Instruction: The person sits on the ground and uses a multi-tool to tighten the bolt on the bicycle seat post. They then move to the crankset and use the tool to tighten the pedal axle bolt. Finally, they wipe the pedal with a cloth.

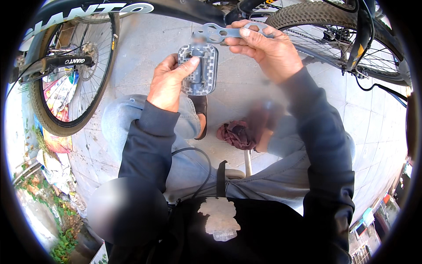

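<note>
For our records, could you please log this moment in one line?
left hand: grips bicycle pedal | right hand: holds flat multi-hole wrench near pedal's far end | contact: unclear

Bright daylight bleaches the paving (373, 121) at right; edges bend, patches blur.

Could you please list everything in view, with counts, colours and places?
Pedal: one, grey and black, upper centre
Wrench: one, grey, above the pedal
Bicycle wheels: at least two, dark tyres, upper left and upper right
Frame tube: one, black with pale lettering, top left
Cloth: one, dark red, by the right ankle
Cable: one, dark, over the lap
Paving: light grey, underneath
Wrappings: several, mixed colours, left edge
Plants: uncounted, green, lower left
Shoe: one plainly visible, dark, left foot
Jeans: one pair, blue, both legs
Sleeves: two, dark, both arms
Left hand: one, bare, holding the pedal
Right hand: one, bare, holding the wrench
</note>
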### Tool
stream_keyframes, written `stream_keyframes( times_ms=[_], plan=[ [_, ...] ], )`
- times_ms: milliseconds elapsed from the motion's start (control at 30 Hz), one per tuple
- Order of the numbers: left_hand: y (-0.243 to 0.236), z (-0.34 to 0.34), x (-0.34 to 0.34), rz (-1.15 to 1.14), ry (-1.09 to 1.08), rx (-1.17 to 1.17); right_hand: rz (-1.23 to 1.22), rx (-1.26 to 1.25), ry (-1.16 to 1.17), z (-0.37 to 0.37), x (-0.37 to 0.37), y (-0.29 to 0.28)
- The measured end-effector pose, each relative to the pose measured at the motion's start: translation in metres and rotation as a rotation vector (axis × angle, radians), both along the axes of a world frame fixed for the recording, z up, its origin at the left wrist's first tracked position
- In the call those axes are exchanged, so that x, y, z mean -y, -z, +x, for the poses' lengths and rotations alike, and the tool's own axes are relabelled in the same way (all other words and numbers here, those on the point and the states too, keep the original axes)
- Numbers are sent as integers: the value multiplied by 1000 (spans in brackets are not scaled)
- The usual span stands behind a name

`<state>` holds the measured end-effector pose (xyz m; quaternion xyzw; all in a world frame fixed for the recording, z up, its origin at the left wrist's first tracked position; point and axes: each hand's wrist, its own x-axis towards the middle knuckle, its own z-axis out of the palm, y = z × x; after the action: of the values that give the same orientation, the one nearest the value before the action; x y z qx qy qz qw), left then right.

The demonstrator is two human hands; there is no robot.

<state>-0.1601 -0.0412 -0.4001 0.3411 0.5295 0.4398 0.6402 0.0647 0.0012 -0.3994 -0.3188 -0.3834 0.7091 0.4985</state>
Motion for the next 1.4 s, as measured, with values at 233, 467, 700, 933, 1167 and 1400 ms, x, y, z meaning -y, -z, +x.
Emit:
stream_keyframes(
  times_ms=[233,467,700,933,1167,1400],
  plan=[
    [-2,-1,1,12,-12,-19,31,539,41,13,-2,20],
    [-4,0,0,-11,-17,-23,-53,582,-10,8,2,38],
    [-5,-1,0,-20,-12,-35,-100,545,-58,-3,4,68],
    [-9,1,0,-33,-15,-16,96,761,-79,-21,12,102],
    [-9,0,1,-37,-34,-36,220,971,-126,-45,6,87],
    [-12,3,-1,-40,-14,-29,213,980,-48,-53,-10,92]
  ],
)
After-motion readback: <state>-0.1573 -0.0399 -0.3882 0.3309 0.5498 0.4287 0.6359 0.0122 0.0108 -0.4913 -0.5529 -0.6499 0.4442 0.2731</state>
